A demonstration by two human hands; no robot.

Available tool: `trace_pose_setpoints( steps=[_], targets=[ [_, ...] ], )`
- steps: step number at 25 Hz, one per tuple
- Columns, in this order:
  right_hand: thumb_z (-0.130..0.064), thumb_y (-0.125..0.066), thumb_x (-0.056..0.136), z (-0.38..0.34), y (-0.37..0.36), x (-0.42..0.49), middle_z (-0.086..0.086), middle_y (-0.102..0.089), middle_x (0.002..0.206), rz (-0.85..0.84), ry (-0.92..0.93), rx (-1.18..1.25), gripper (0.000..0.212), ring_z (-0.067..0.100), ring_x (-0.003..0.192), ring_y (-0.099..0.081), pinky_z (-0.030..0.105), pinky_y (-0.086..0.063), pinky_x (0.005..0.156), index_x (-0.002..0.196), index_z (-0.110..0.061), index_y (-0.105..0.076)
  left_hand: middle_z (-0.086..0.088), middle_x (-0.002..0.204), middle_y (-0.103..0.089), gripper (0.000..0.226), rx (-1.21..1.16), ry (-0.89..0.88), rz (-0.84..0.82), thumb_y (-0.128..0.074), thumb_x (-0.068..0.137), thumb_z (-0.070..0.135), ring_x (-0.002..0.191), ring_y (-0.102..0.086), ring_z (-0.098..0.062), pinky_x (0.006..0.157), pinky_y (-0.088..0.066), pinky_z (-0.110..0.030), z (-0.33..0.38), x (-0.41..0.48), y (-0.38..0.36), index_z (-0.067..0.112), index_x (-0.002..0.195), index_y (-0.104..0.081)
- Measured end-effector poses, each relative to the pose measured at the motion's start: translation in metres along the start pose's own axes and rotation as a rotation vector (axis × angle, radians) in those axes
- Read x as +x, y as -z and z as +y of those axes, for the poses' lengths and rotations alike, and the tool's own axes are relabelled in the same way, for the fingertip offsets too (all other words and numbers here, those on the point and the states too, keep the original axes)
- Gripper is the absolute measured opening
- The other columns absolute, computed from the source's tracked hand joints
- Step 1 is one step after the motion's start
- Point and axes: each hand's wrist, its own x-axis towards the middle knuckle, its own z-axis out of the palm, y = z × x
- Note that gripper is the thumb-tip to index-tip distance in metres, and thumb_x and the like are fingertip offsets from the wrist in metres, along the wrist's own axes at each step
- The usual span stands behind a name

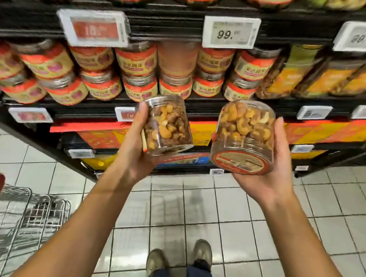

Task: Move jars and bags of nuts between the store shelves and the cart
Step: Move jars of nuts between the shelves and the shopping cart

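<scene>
Two hands [135, 154] [269, 176] grip nut jars [167, 126] [246, 136] above tiled floor [189, 211], facing shelves [172, 17].

Packed shelves [196, 16] ahead, cart [9, 211] left, open floor [213, 215] below.

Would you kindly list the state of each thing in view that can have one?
Left hand: grips the smaller jar.
Smaller jar: held up, tilted, full of nuts.
Right hand: grips the bigger jar.
Bigger jar: held up, tilted, lid toward the camera.
Cart: standing at lower left.
Shelf jars: stacked on the shelf.
</scene>
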Motion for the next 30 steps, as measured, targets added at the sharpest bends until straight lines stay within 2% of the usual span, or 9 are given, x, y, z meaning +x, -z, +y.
trace_pose_setpoints(
  steps=[3,6,9,12,14,17,22,26,30],
  targets=[
    [-0.055,-0.059,0.073,-0.027,0.017,0.007,0.008,-0.066,0.119,0.009,-0.006,-0.006,0.064,0.025,0.104,-0.065,0.043,-0.053,0.087,0.123,-0.015,-0.061,-0.001,0.108,-0.072,0.054,0.039,-0.057,0.03,-0.053,0.069,0.06,0.101,-0.068,-0.019,0.086,-0.054,-0.039,-0.01,0.023,-0.03,0.023,0.101,-0.074],
    [-0.055,-0.057,0.074,-0.056,0.031,0.026,0.008,-0.068,0.115,0.021,-0.029,-0.03,0.06,0.025,0.102,-0.066,0.043,-0.053,0.089,0.118,-0.014,-0.065,-0.003,0.11,-0.07,0.058,0.075,-0.266,0.211,-0.059,0.068,0.049,0.103,-0.066,-0.018,0.092,-0.052,-0.04,-0.029,0.053,-0.055,0.015,0.116,-0.063],
    [-0.054,-0.056,0.074,-0.087,0.043,0.056,0.009,-0.069,0.114,0.018,-0.088,-0.096,0.056,0.025,0.1,-0.067,0.04,-0.056,0.084,0.111,-0.014,-0.069,0.012,0.095,-0.068,0.056,0.267,-0.61,0.522,-0.073,0.073,0.035,0.087,-0.064,0.007,0.082,-0.049,-0.02,-0.055,0.085,-0.079,0.007,0.117,-0.053],
    [-0.055,-0.054,0.074,-0.106,0.056,0.078,0.006,-0.071,0.109,-0.029,-0.15,-0.184,0.05,0.023,0.1,-0.068,0.037,-0.056,0.082,0.1,-0.018,-0.075,0.02,0.108,-0.046,0.079,0.521,-0.887,0.787,-0.075,0.067,0.033,0.094,-0.048,0.027,0.084,-0.034,0.002,-0.078,0.116,-0.093,0.004,0.13,-0.037],
    [-0.055,-0.056,0.073,-0.111,0.067,0.086,0.006,-0.069,0.114,-0.05,-0.169,-0.176,0.052,0.023,0.104,-0.066,0.039,-0.055,0.087,0.106,-0.017,-0.072,0.013,0.121,-0.042,0.094,0.542,-0.985,0.832,-0.076,0.062,0.04,0.11,-0.045,0.017,0.094,-0.031,-0.001,-0.086,0.136,-0.095,0.009,0.136,-0.027],
    [-0.052,-0.067,0.063,-0.113,0.087,0.099,0.009,-0.062,0.128,-0.059,-0.2,-0.107,0.07,0.028,0.117,-0.059,0.046,-0.045,0.101,0.123,-0.018,-0.063,-0.003,0.132,-0.043,0.095,0.6,-1.072,0.903,-0.075,0.062,0.048,0.121,-0.045,-0.008,0.101,-0.031,-0.008,-0.092,0.17,-0.09,0.01,0.136,-0.031],
    [-0.05,-0.068,0.059,-0.108,0.116,0.105,0.009,-0.057,0.133,-0.128,-0.193,-0.12,0.079,0.029,0.123,-0.054,0.047,-0.039,0.105,0.129,-0.016,-0.057,-0.007,0.132,-0.038,0.1,0.68,-1.099,0.99,-0.077,0.065,0.047,0.126,-0.036,-0.015,0.106,-0.021,-0.01,-0.1,0.209,-0.087,-0.004,0.137,-0.03],
    [-0.051,-0.065,0.061,-0.106,0.127,0.106,0.006,-0.065,0.124,-0.128,-0.158,-0.12,0.065,0.025,0.115,-0.061,0.047,-0.046,0.099,0.117,-0.018,-0.067,-0.024,0.142,-0.029,0.098,0.745,-1.075,1.06,-0.075,0.075,0.039,0.135,-0.028,-0.034,0.109,-0.017,-0.022,-0.105,0.223,-0.094,-0.009,0.141,-0.02],
    [-0.051,-0.064,0.061,-0.107,0.13,0.104,0.002,-0.067,0.12,-0.139,-0.14,-0.107,0.056,0.022,0.112,-0.063,0.044,-0.048,0.097,0.107,-0.021,-0.072,-0.023,0.146,-0.019,0.097,0.972,-1.003,1.025,-0.063,0.083,0.045,0.138,-0.02,-0.033,0.112,-0.018,-0.037,-0.114,0.211,-0.085,-0.005,0.146,-0.01]
  ],
)
